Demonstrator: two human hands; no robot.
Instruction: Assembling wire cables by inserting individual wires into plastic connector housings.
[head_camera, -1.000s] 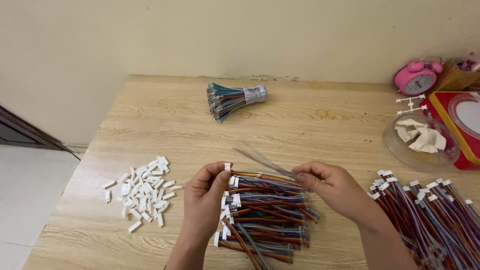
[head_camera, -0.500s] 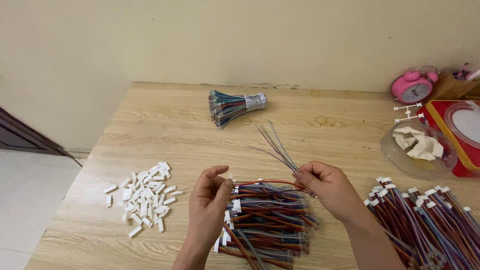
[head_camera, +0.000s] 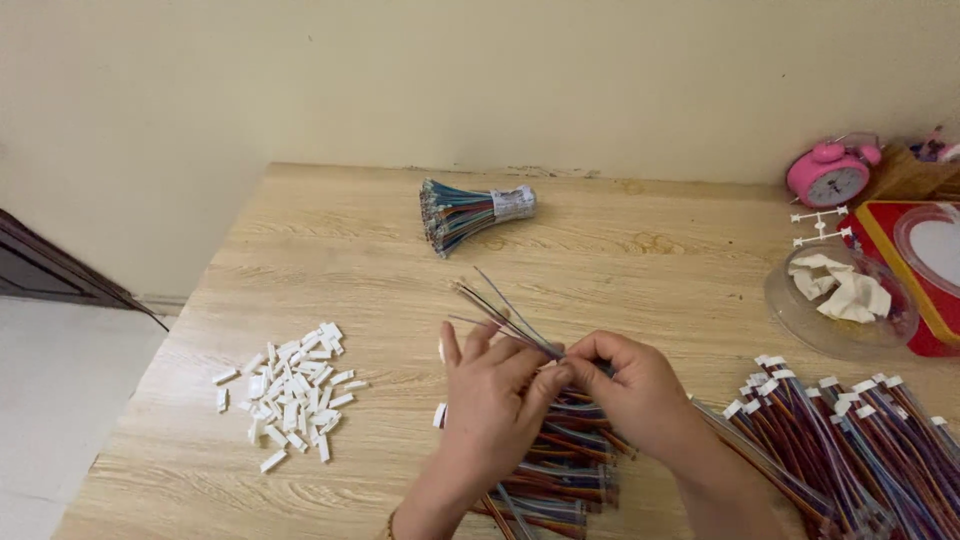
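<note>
The person's left hand (head_camera: 492, 400) and right hand (head_camera: 628, 392) meet at the near middle of the pale wood-grain table (head_camera: 330, 250). Between them they hold a thin bundle of loose coloured wires (head_camera: 500, 312), whose free ends fan up and to the left over bare wood. The right fingers pinch the wires' lower end; the left fingers are half spread, thumb and forefinger closing on the same spot. Directly under the hands lies a heap of red, brown and blue wire harnesses with white plugs (head_camera: 560, 470), reaching the table's near edge.

To the left, near the table's left edge, sits a scatter of small white plastic connector housings (head_camera: 292, 392), well apart from the hands. Farther back rests a taped bundle of blue-green wires (head_camera: 468, 212), with open tabletop between it and the hands. To the right, a second pile of plugged wire harnesses (head_camera: 850, 440) crowds the near right corner, behind it a clear round dish holding crumpled white pieces (head_camera: 838, 300), and a pink alarm clock (head_camera: 828, 176) by the wall.
</note>
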